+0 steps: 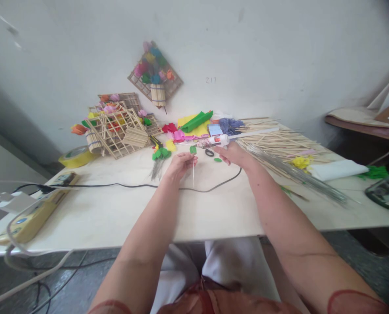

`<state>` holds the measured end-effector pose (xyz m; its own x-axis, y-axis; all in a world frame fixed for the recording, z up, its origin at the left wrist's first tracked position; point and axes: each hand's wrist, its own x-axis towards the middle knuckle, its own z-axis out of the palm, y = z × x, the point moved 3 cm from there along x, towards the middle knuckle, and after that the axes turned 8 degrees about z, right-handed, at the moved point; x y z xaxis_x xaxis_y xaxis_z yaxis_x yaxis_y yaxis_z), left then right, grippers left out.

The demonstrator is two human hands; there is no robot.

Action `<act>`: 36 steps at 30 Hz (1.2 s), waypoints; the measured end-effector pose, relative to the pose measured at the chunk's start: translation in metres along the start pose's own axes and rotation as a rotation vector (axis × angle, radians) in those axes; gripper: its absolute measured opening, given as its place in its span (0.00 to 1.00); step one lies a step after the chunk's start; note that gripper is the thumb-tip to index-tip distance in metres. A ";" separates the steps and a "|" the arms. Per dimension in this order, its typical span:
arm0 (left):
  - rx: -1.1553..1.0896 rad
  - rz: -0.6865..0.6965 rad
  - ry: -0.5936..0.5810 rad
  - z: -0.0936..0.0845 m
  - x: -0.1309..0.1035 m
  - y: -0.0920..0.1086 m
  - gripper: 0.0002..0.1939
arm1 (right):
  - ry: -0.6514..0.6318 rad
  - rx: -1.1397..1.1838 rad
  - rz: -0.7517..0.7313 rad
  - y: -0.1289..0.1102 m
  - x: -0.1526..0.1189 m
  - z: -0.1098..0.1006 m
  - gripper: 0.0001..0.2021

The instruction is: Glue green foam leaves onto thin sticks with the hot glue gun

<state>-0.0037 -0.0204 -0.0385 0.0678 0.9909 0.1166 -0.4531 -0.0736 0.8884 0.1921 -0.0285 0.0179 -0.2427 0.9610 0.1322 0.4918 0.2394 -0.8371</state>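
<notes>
Low in the middle of the frame, two bare arms reach up over the edge of the white table [115,213]. The left hand [180,165] pinches a thin stick [193,172] that hangs straight down, and a small green paper leaf [193,149] sits at the top of the stick, just above the fingers. The right hand [234,153] is curled around a glue tube [214,141] that lies sideways, its tip pointing left toward the leaf. A black cord [132,186] runs across the table right under both hands. A loose green leaf [217,160] and a small black ring [209,152] lie between the hands. At the left edge is a yellow power strip [33,213]. To the right are long thin wires [299,176] and a big pile of wooden sticks [279,139]. Farther back, in the upper middle, lie bright paper pieces [194,124]. At the upper left stand stick baskets [115,126] with paper flowers, and one more stick frame [155,76] hangs on the wall.
</notes>
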 end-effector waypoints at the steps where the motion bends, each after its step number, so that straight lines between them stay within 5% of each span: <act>1: -0.002 0.002 0.002 0.000 0.000 0.000 0.01 | 0.002 -0.004 0.001 0.000 0.000 -0.001 0.24; 36: -0.026 0.043 0.035 -0.004 0.002 -0.001 0.01 | -0.068 -0.010 -0.006 0.000 -0.001 -0.002 0.24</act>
<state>-0.0068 -0.0175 -0.0410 0.0174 0.9902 0.1385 -0.4778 -0.1135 0.8711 0.1937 -0.0296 0.0190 -0.3018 0.9480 0.1005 0.4982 0.2468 -0.8312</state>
